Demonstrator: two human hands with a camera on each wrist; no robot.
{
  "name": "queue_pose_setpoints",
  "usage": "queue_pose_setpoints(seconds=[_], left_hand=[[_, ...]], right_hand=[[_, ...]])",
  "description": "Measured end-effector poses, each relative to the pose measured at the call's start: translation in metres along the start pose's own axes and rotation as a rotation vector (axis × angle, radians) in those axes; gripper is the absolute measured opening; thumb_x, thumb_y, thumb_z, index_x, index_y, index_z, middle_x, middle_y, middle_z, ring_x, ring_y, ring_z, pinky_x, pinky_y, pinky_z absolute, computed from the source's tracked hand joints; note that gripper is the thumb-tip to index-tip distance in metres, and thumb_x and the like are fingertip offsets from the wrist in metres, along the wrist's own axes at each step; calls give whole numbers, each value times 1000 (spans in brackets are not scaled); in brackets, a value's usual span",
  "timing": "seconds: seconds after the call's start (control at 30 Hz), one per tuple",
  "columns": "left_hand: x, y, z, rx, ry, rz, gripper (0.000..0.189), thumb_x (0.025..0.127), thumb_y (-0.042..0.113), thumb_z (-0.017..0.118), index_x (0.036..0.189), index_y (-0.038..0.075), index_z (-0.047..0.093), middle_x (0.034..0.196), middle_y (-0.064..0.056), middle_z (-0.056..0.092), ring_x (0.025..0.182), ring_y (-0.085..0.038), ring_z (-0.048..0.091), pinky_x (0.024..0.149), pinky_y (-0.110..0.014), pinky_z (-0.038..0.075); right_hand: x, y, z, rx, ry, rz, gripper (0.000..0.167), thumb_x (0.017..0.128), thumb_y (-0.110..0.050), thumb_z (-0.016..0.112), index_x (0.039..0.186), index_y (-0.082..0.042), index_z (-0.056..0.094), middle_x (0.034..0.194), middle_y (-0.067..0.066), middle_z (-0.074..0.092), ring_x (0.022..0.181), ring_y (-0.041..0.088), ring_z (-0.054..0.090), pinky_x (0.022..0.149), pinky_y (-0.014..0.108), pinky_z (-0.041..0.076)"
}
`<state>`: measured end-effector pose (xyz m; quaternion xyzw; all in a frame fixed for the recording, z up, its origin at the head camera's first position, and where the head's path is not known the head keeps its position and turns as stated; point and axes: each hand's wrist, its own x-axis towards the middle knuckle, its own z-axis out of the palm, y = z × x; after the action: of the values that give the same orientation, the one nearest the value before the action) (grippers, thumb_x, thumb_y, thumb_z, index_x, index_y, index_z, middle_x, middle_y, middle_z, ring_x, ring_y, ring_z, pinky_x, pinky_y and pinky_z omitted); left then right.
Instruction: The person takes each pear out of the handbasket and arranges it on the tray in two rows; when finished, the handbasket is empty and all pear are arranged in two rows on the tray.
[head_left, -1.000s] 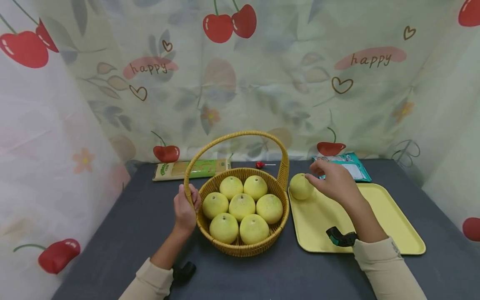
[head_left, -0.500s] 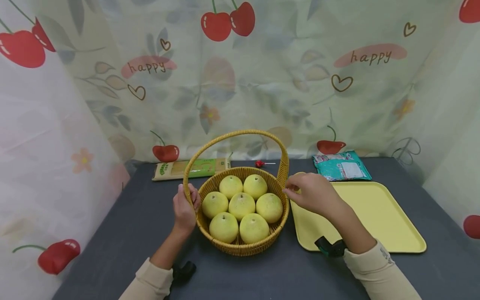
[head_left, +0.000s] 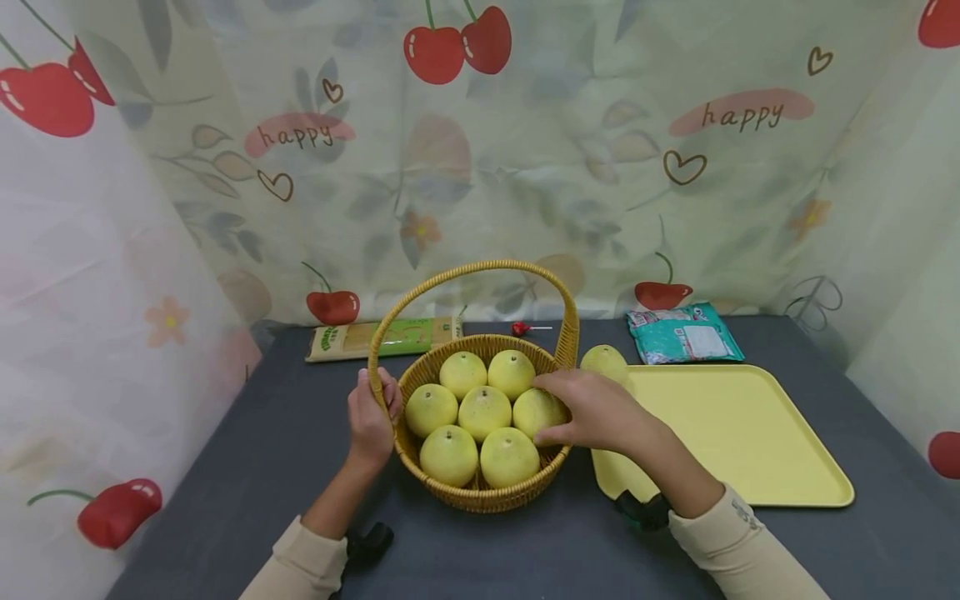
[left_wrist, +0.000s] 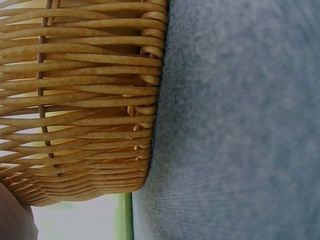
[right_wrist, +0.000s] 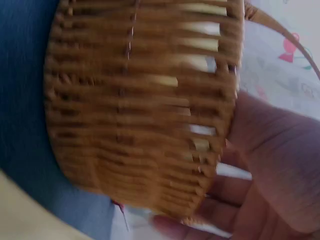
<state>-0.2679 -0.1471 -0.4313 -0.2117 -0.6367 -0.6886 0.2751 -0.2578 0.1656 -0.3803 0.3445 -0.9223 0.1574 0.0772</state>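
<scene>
A yellow woven basket (head_left: 487,500) with a tall arched handle (head_left: 472,268) stands mid-table, holding several round, pale yellow-green fruits (head_left: 483,410) with small stem ends. My left hand (head_left: 372,421) grips the left foot of the handle. Over the basket's right rim reaches my right hand (head_left: 600,408), thumb and fingers curled round the rightmost fruit (head_left: 534,412). In the right wrist view, blurred fingers (right_wrist: 230,190) reach past the basket wall (right_wrist: 135,110). One more such fruit (head_left: 604,362) sits at the far left corner of a yellow tray (head_left: 735,433), partly behind my right hand.
Behind the basket lie a green-and-tan flat packet (head_left: 345,342) and a red lollipop (head_left: 521,329). A teal packet (head_left: 678,333) lies behind the tray. A patterned curtain (head_left: 480,192) closes off the back and sides of the dark table (head_left: 285,450).
My right hand has moved left from the fruit on the tray over the basket rim, onto the rightmost fruit inside. The left hand keeps its grip on the handle.
</scene>
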Motion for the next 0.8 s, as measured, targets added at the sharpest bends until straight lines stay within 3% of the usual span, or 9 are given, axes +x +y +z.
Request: queue_pose_setpoints(seconds=[0.23, 0.4, 0.53, 0.8], left_hand=[[1, 0, -1, 17, 4, -4, 61, 112, 34, 18, 68, -5, 35, 52, -10, 32, 40, -17, 29, 38, -28, 26], [0, -1, -1, 17, 1, -8, 61, 112, 33, 18, 68, -5, 35, 52, -10, 33, 40, -19, 29, 39, -29, 26], [2, -1, 1, 15, -4, -2, 61, 112, 34, 18, 68, -5, 35, 52, -10, 32, 40, -19, 29, 39, -29, 26], [1, 1, 1, -27, -2, 1, 60, 112, 31, 18, 68, -6, 33, 51, -10, 31, 38, -17, 27, 36, -30, 24]], right_hand=[[6, -5, 3, 125, -101, 104, 69, 78, -29, 84, 137, -3, 57, 126, 11, 62, 109, 26, 60, 87, 43, 51], [9, -11, 2, 115, -148, 155, 75, 75, -23, 83, 140, -2, 53, 128, 14, 61, 110, 28, 60, 86, 45, 50], [9, -12, 2, 96, -142, 165, 75, 75, -22, 85, 140, -2, 54, 127, 13, 62, 109, 28, 61, 85, 44, 51], [8, -12, 3, 104, -87, 137, 70, 69, -28, 90, 129, -9, 60, 108, 2, 66, 86, 17, 60, 73, 37, 50]])
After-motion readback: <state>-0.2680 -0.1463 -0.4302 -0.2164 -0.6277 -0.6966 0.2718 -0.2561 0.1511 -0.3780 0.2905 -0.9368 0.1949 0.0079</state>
